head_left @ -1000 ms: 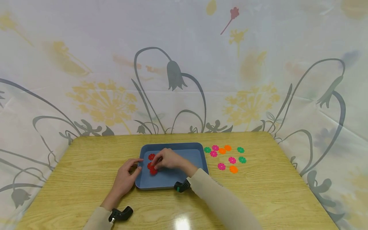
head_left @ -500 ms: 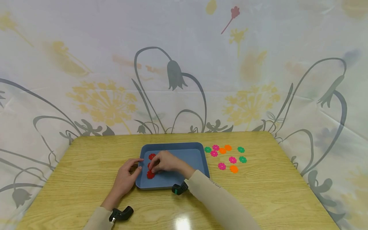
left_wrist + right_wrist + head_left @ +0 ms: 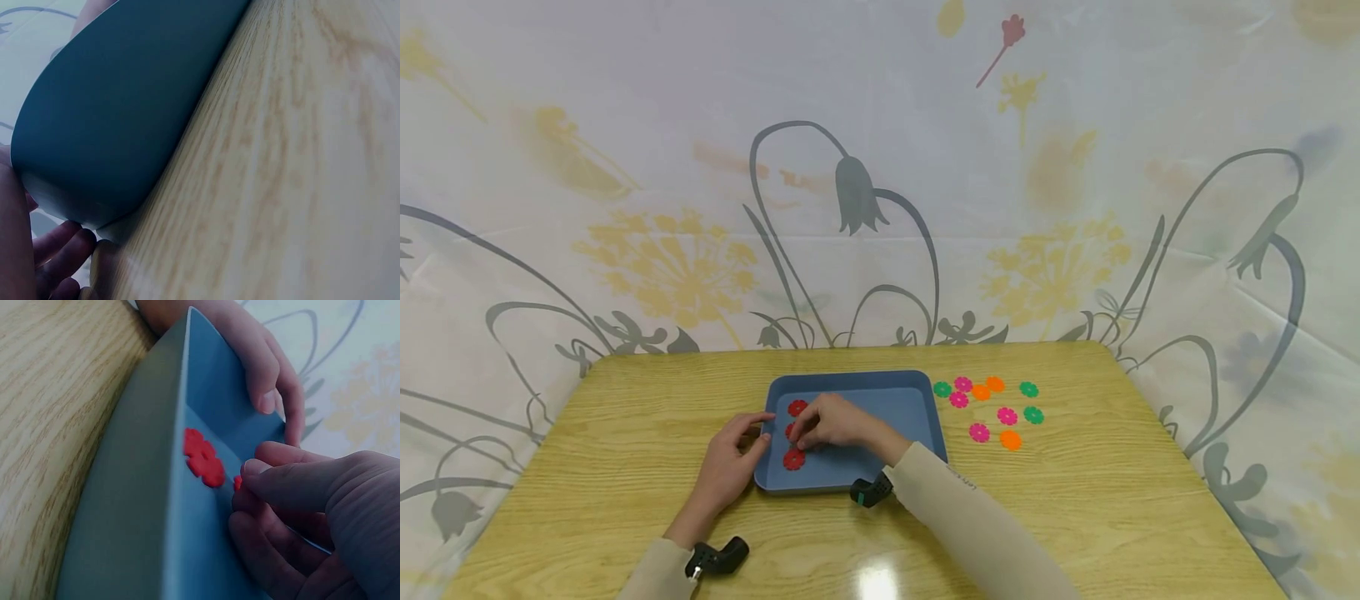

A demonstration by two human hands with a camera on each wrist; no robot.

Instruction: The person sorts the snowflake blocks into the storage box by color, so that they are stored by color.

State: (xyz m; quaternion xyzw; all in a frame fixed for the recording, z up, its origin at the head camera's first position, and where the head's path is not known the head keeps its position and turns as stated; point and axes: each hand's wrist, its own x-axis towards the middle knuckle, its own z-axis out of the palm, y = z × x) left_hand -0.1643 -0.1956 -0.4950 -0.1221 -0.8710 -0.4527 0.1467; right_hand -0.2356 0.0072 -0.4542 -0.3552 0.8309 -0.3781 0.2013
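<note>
A blue rectangular tray (image 3: pixel 880 477) lies on the table with red flower-shaped pieces in a column along its left side. My left hand (image 3: pixel 730 458) holds the tray's left rim, thumb and forefinger hooked over the edge, other fingers against the outer wall in the left wrist view. Inside the tray, my right hand (image 3: pixel 831 421) pinches the middle red flower piece (image 3: pixel 789 431), mostly hidden by the fingers. The nearest red flower piece (image 3: pixel 205 459) lies flat on the tray bottom, apart from the fingertips. Farther back lies another red flower piece (image 3: pixel 797 408).
Right of the tray, several loose flower pieces lie on the wooden table (image 3: pixel 1075 500): green (image 3: pixel 1033 415), pink (image 3: pixel 979 432) and orange (image 3: pixel 1011 440). A patterned cloth (image 3: pixel 880 167) hangs behind the table.
The nearest red flower piece has slid slightly left and toward me. My right hand has left it and shifted slightly left to the middle piece. My left hand has stayed at the rim.
</note>
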